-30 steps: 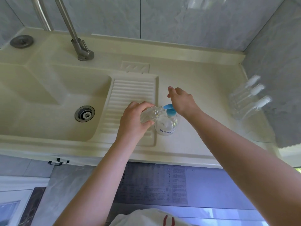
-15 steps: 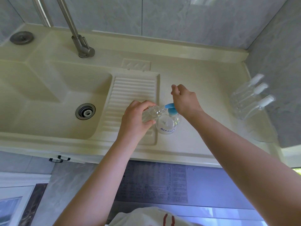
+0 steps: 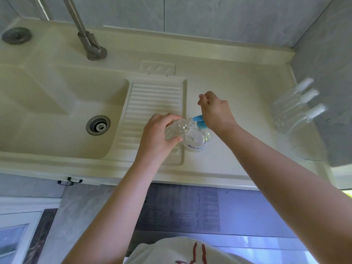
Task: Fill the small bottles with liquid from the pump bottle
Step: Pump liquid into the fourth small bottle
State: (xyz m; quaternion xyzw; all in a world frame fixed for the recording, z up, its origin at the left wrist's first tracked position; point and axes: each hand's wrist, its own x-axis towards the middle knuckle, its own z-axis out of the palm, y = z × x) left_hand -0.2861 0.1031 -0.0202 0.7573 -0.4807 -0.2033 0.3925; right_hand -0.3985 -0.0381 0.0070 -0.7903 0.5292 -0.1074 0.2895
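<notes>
1. While the left hand (image 3: 158, 136) wraps its fingers around a small clear plastic bottle (image 3: 177, 128), that bottle lies tilted nearly on its side, its open neck pointing right and meeting the tip of the blue spout.
2. Beneath the spout stands a round clear pump bottle with a blue pump head (image 3: 197, 137), upright on the cream bench (image 3: 238, 149), just right of the ribbed washboard panel (image 3: 154, 103); a white label with dark print shows on its front.
3. Resting on the back of the pump head, the right hand (image 3: 216, 111) is loosely curled, heel and palm over the blue top, fingers bent toward the wall; whether it grips anything cannot be told.
4. Three more small clear bottles with white caps (image 3: 297, 111) lie side by side at the far right of the bench, against the grey marbled wall, well apart from both hands.
5. Left of the washboard panel sits the cream sink basin (image 3: 57, 115) with a round metal drain (image 3: 98, 125), and a brushed metal tap (image 3: 91, 46) rises from the ledge behind it.
6. At the far left corner of the ledge lies a round grey plug (image 3: 16, 35).
</notes>
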